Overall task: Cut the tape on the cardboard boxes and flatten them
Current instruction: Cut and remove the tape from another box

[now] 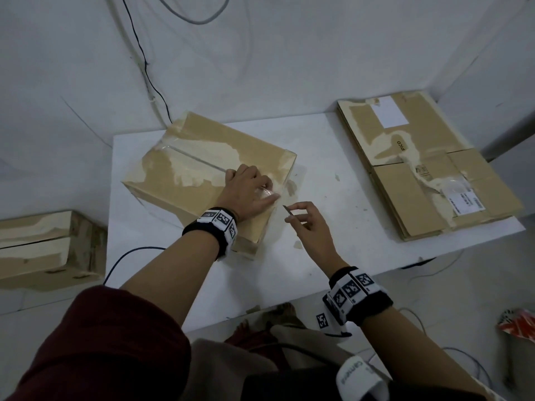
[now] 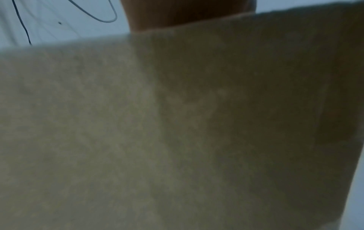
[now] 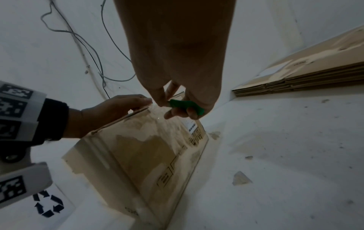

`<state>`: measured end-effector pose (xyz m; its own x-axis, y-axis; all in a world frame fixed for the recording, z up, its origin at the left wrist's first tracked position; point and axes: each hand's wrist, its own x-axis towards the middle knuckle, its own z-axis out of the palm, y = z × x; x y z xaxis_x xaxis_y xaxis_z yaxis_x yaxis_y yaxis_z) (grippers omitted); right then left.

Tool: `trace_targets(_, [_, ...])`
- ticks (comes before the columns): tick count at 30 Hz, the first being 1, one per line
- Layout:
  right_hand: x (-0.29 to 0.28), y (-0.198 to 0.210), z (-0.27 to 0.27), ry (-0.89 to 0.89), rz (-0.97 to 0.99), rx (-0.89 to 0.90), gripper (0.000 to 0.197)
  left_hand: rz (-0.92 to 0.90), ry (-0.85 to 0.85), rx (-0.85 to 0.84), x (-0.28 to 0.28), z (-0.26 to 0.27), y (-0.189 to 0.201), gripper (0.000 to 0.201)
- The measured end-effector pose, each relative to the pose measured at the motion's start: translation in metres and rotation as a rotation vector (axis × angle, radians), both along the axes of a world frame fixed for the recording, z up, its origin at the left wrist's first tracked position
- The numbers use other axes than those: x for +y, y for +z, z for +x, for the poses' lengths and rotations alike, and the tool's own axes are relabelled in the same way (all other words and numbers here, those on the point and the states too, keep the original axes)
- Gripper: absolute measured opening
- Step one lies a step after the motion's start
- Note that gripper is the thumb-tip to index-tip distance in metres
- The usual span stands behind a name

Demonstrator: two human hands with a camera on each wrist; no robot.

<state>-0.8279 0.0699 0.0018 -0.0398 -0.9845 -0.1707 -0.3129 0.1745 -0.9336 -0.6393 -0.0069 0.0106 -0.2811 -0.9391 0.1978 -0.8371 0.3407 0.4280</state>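
**Sealed box on worktop: handling notes**

The brown cardboard box with clear tape over its top seam [image 1: 202,166] stands closed on the white worktop [image 1: 333,180], left of centre. Left hand [image 1: 249,192] rests on the box's near right corner, fingers curled at the loose clear tape there; whether it pinches the tape I cannot tell. Right hand [image 1: 307,224] grips a small green-handled cutter [image 3: 185,105], blade just beside that corner.

Judgement: box looks light and stiff-walled, likely to slide under blade pressure, so brace it from above. Tape is glossy, slippery. Stack of flattened brown cartons [image 1: 428,169] lies far right.
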Motion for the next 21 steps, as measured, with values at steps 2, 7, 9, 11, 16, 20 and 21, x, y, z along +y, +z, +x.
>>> trace_targets(2, [0.006,-0.001,0.000,0.010,-0.014,-0.030,0.009,0.129,0.012,-0.036,-0.001,-0.001,0.009,0.053])
trace_targets(7, [0.008,0.002,0.001,0.035,-0.097,-0.035,0.005,0.472,-0.063,-0.317,-0.013,-0.003,0.037,0.068])
trace_targets(9, [0.008,0.002,0.002,0.047,-0.107,-0.008,0.005,0.525,-0.044,-0.274,-0.014,-0.004,0.037,0.065])
trace_targets(11, [0.008,0.001,0.004,0.060,-0.122,0.019,0.007,0.562,-0.026,-0.225,-0.014,-0.005,0.034,0.065])
trace_targets(16, [0.006,-0.004,0.006,0.057,-0.181,0.034,0.002,0.652,0.012,-0.140,-0.014,-0.005,0.034,0.065])
trace_targets(20, [0.007,-0.005,0.006,0.083,-0.227,0.024,0.002,0.742,-0.007,-0.083,-0.020,-0.003,0.032,0.068])
trace_targets(21, [0.007,-0.005,0.006,0.078,-0.232,0.024,0.002,0.764,-0.008,-0.072,-0.022,-0.004,0.028,0.065])
